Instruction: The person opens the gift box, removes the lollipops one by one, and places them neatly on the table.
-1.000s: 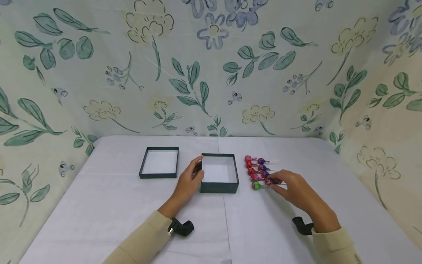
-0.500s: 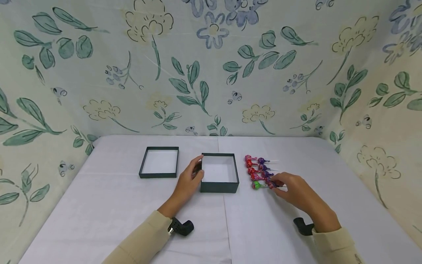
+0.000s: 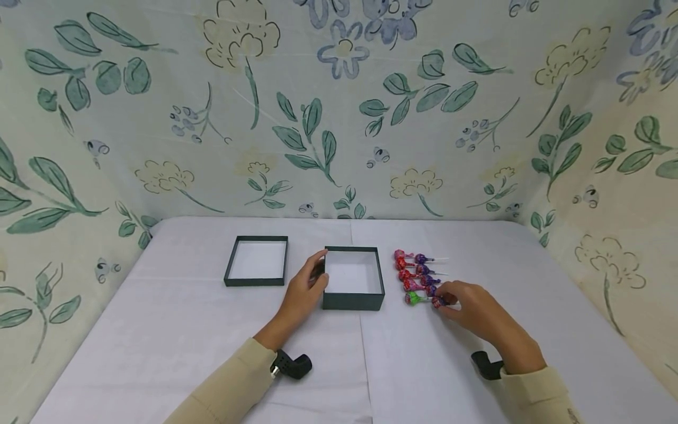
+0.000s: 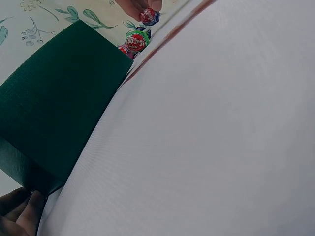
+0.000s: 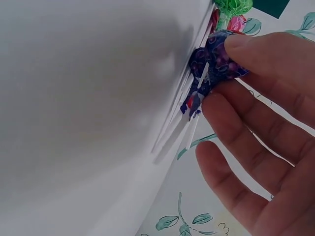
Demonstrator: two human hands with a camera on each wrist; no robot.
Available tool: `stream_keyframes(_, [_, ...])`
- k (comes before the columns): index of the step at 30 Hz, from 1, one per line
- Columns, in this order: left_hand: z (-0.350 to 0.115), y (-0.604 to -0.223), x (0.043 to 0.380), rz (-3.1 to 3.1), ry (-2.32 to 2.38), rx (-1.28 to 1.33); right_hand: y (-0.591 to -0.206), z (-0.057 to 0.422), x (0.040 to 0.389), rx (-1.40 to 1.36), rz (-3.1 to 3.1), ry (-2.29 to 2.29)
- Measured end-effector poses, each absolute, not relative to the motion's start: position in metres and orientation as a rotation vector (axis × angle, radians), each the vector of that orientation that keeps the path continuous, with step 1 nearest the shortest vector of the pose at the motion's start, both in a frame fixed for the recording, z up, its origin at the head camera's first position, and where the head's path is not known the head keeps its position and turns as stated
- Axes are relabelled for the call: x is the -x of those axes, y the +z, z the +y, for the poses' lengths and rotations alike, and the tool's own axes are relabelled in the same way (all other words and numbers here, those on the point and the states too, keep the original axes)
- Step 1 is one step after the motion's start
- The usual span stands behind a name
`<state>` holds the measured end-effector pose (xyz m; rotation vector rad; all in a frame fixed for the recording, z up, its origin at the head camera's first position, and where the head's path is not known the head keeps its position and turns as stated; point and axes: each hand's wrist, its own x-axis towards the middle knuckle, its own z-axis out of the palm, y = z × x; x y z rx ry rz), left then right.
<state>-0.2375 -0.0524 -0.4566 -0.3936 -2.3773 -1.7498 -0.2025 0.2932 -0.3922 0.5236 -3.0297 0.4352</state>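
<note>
My left hand (image 3: 299,297) holds the left side of a dark green square box (image 3: 353,302), which stands upright with its white inside showing. The left wrist view shows the fingertips (image 4: 32,209) at a corner of the box. With thumb and fingers, my right hand (image 3: 474,309) pinches a lollipop in a purple-blue wrapper (image 5: 224,56) by its head, at the near end of the lollipop rows. A green-wrapped lollipop (image 3: 412,298) lies just left of it. Red and pink lollipops (image 3: 402,274) form the left row; purple ones (image 3: 422,269) lie beside them, white sticks pointing right.
A shallow dark green lid (image 3: 255,282), white inside, lies left of the box. The white-covered table (image 3: 212,341) ends at a wall of flowered cloth (image 3: 339,147). Black wrist cameras (image 3: 294,366) sit on both wrists.
My right hand has shifted slightly toward me with the purple lollipop, whose head now lies level with the green one. The left hand and the box stay in place.
</note>
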Motion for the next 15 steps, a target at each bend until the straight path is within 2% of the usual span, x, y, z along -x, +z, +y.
stream_keyframes(15, [-0.0507,-0.4507,0.2333,-2.366,-1.778,0.381,-0.396,0.2922,0.2037,-0.516,-3.04,0.443])
